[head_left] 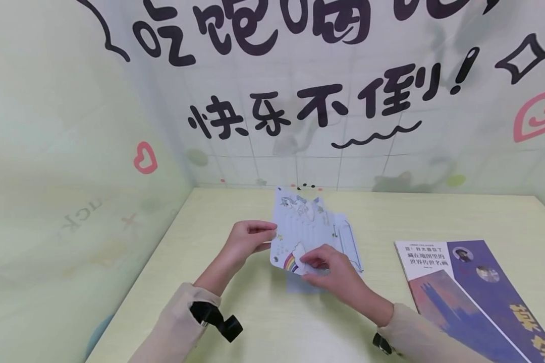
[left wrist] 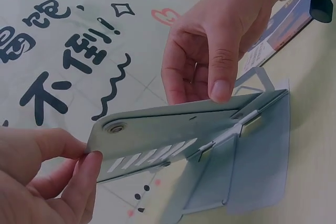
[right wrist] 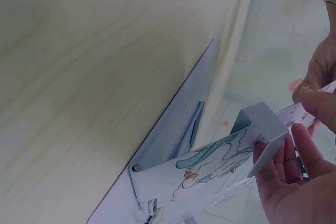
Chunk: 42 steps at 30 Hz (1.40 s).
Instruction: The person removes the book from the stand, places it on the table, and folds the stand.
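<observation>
A pale folding book stand [head_left: 295, 227] with a unicorn and rainbow print is tilted above the table, its slotted panel facing up. My left hand [head_left: 247, 239] pinches the panel's left edge between thumb and fingers. At the lower edge, by the cloud print, my right hand [head_left: 338, 275] grips the stand with thumb and curled fingers. The left wrist view shows the panel's underside with a hinged wire support [left wrist: 233, 169] and a flat base plate [left wrist: 265, 161] folded away from it. A bent ledge [right wrist: 265, 121] stands out beside the right fingers in the right wrist view.
A purple and white picture book [head_left: 477, 297] lies flat on the right of the pale wooden table [head_left: 218, 201]. Behind the table hangs a printed cloth [head_left: 263, 166] with large black lettering, and another cloth wall [head_left: 72, 151] borders the left side.
</observation>
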Tool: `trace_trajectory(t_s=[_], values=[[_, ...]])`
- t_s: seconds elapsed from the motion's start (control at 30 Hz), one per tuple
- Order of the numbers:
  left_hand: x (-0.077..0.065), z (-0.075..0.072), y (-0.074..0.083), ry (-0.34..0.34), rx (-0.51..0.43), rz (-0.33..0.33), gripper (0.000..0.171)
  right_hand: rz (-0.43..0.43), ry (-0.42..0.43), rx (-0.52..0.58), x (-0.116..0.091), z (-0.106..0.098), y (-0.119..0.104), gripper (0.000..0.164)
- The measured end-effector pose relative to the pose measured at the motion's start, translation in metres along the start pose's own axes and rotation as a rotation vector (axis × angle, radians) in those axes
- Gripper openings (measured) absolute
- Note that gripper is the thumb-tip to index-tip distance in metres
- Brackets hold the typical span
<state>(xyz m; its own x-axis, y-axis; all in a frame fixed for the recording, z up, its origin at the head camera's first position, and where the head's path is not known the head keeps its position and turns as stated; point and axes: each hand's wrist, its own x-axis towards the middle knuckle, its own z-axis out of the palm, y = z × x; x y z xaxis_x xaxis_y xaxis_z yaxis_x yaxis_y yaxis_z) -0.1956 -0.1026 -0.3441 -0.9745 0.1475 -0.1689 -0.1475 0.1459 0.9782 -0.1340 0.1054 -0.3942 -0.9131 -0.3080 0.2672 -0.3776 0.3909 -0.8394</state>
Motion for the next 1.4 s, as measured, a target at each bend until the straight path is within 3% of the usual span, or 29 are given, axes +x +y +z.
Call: trace_trajectory(t_s=[0.73,0.9,1.13,1.4], values=[[0.005,-0.025,-0.052,0.005,-0.046,-0.163,0.024,0.012,-0.089,-0.216,0.012,0.026,0.002,0.026],[0.008,-0.026,-0.061,-0.006,-0.071,-0.175,0.027,0.052,-0.129,-0.271,0.015,0.030,0.001,0.026],[0.008,-0.023,-0.074,0.039,-0.041,-0.214,0.030,0.107,-0.169,-0.357,0.018,0.037,0.000,0.025],[0.006,-0.022,-0.079,0.035,-0.012,-0.238,0.034,0.119,-0.195,-0.400,0.020,0.040,0.001,0.026]])
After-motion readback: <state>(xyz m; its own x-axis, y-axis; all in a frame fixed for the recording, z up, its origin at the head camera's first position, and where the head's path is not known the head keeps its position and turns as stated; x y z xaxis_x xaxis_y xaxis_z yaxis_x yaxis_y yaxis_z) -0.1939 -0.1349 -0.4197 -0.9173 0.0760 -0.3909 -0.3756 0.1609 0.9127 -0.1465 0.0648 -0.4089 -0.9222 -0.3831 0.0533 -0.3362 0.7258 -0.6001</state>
